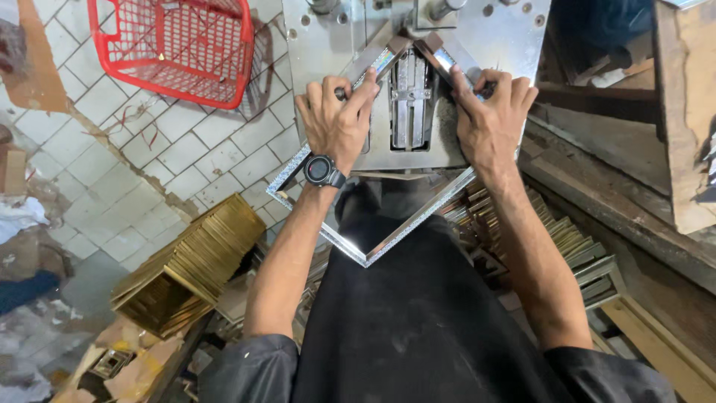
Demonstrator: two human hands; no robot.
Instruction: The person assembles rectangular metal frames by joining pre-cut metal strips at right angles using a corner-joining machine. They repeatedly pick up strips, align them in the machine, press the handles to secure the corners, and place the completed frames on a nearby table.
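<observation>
The frame (373,224) lies on the metal machine (418,82), its top corner under the head, both the left hand (337,123) and right hand (488,119) pressing its rails flat; corner joining seems underway, so next demands steady holding

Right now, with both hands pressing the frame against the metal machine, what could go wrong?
1. The left hand and right hand lie beside the machine's central slot, so fingers could perhaps get pinched.
2. The silver frame hangs off the machine table unsupported at its lower corner; it might twist out of alignment.
3. The wristwatch may scratch the frame.
</observation>
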